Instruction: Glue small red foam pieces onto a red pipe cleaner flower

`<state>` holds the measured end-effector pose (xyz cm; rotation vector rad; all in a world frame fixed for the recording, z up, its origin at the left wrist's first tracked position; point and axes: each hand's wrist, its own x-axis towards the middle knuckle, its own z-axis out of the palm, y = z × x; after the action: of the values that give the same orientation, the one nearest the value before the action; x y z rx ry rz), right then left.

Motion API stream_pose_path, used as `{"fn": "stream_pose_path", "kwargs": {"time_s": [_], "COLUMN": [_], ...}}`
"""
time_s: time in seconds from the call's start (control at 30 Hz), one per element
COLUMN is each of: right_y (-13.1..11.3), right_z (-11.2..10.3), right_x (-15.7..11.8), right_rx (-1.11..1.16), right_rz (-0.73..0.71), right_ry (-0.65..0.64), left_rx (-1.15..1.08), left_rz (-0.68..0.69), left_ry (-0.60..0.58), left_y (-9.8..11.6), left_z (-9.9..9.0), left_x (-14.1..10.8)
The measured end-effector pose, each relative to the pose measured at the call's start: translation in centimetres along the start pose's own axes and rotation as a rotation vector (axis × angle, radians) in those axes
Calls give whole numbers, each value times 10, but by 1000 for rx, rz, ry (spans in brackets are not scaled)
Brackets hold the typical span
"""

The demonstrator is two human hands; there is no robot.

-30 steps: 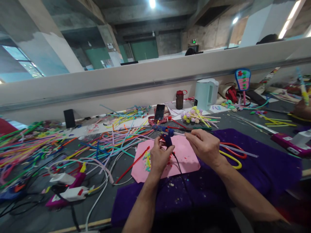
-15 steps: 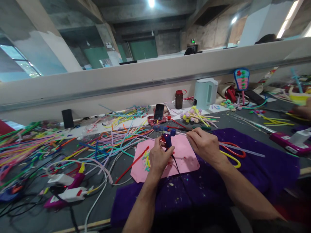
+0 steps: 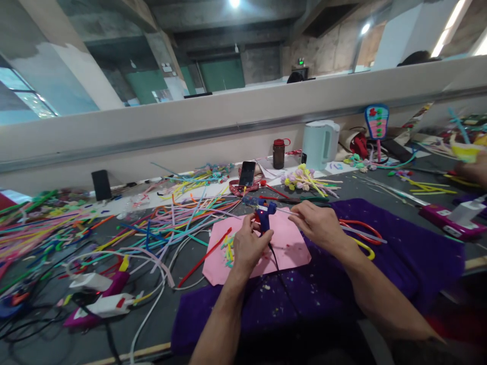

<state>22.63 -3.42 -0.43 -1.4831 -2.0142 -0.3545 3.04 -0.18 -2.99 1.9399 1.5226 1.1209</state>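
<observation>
My left hand (image 3: 249,244) is wrapped round the handle of a blue hot glue gun (image 3: 263,217), its nozzle toward the left and its black cord trailing down. My right hand (image 3: 318,222) pinches a long translucent glue stick (image 3: 366,235) at the gun's rear; the stick's far end sticks out behind the hand. Beneath both lies a pink sheet (image 3: 294,253) on a purple cloth (image 3: 327,289). Short yellow and teal pieces (image 3: 228,252) lie on the sheet beside my left wrist, partly hidden. A red pipe cleaner (image 3: 201,262) crosses the sheet's left edge.
Loose pipe cleaners (image 3: 182,223) cover the left side. Power strips (image 3: 87,317) and cables lie front left. A phone (image 3: 247,174), a bottle (image 3: 279,154), pipe-cleaner flowers (image 3: 300,180) and a kettle (image 3: 317,144) stand along the back. Another person's hand (image 3: 474,170) shows at the right edge.
The glue stick has shifted left toward the gun, and less of it sticks out behind my right hand. The left hand keeps its grip on the glue gun.
</observation>
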Motion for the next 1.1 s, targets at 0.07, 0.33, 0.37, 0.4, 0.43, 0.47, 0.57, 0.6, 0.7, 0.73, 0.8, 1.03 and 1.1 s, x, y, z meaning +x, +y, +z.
{"fn": "stream_pose_path", "kwargs": {"time_s": [0.07, 0.33, 0.37, 0.4, 0.43, 0.47, 0.57, 0.6, 0.7, 0.73, 0.8, 1.03, 1.1], "right_y": [1, 2, 1, 0, 0, -1, -1, 0, 2, 3, 4, 4, 4], "right_z": [0, 0, 1, 1, 1, 1, 1, 0, -1, -2, -2, 1, 2], "right_x": [0, 2, 2, 2, 3, 3, 4, 4, 4, 4, 4, 4, 4], "right_rx": [-15, -130, -137, -140, -138, -131, -82, -57, 12, 28, 54, 92, 95], "right_rz": [-16, -27, -21, -14, -4, 8, 27, 28, 35, 44, 59, 58, 54], "right_ry": [23, -69, -102, -133, -161, -185, -226, -233, -260, -270, -282, -266, -267], "left_rx": [16, 162, 185, 207, 224, 234, 226, 217, 213, 220, 235, 233, 239], "left_rz": [13, 29, 27, 27, 28, 32, 66, 81, 102, 103, 103, 134, 139], "left_ry": [-11, -23, -35, -47, -55, -60, -73, -81, -96, -94, -88, -60, -58], "left_y": [0, 5, 6, 7, 8, 9, 10, 10, 9, 9, 9, 8, 8], "left_z": [0, 1, 0, 0, 0, 0, 1, 1, 2, 2, 3, 5, 5], "left_x": [0, -2, -3, -3, -4, -4, -6, -6, -7, -7, -7, -9, -9]}}
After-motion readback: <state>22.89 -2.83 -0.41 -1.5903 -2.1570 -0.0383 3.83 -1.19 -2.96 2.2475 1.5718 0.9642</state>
